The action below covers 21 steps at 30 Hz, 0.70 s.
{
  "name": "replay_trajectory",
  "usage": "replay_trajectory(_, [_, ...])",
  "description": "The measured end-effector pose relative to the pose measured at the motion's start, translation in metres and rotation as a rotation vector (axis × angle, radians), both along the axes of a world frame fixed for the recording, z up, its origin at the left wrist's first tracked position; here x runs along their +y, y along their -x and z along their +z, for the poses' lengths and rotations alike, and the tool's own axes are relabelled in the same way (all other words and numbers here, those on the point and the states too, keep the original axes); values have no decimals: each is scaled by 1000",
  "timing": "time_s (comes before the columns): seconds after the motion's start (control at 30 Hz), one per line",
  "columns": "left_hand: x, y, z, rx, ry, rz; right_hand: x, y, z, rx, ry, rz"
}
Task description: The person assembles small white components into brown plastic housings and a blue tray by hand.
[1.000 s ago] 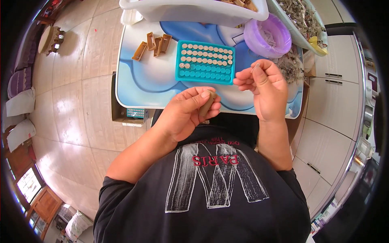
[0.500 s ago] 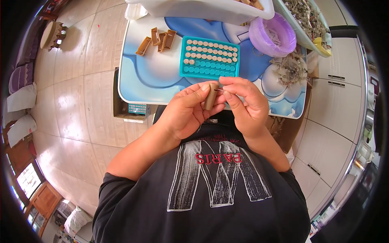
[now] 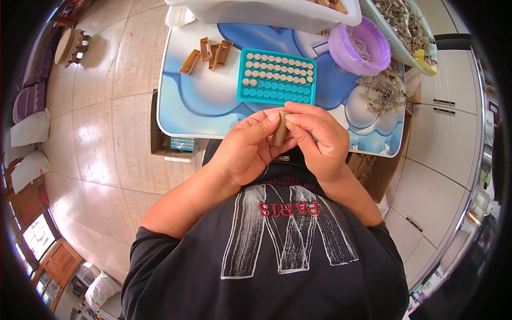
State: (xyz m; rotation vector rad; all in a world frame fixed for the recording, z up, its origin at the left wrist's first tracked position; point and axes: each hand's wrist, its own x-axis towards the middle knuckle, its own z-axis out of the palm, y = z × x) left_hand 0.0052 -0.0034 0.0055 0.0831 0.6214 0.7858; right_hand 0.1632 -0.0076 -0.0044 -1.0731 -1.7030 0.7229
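A small brown cylinder (image 3: 279,129) is held upright, slightly tilted, between the thumb and fingers of my left hand (image 3: 255,137), in front of my chest. Against the cylinder's upper right side press the thumb and fingertips of my right hand (image 3: 318,132). Those fingertips are pinched together, and whatever is between them is hidden. Just beyond my hands, on the table, lies a turquoise tray (image 3: 276,96) with rows of round wells. Pale round pieces (image 3: 277,68) fill its far rows and the left end of a nearer row.
The blue and white table (image 3: 208,118) carries several open brown pieces (image 3: 215,55) at left. A white bin (image 3: 266,12) stands at the back, a purple basin (image 3: 337,45) and a tangled wiry heap (image 3: 382,90) at right. A box (image 3: 160,140) sits below the table's left edge.
My right fingertips have moved left onto the cylinder. The thin dark strand that showed between them and the cylinder is now out of sight.
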Motion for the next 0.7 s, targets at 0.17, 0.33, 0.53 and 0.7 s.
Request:
replay_trajectory(0.17, [0,2,-4,-24,-66,-6,2,0,9,-54,-28,-25])
replay_trajectory(0.33, [0,1,-6,-55,-96,3,3,-2,5,-107,-135,-12])
replay_trajectory(0.53, [1,1,-1,-5,-30,-5,6,-1,11,-125,-171,-1])
replay_trajectory(0.7, [-2,0,-5,-20,-53,-20,5,-2,8,-148,-173,2])
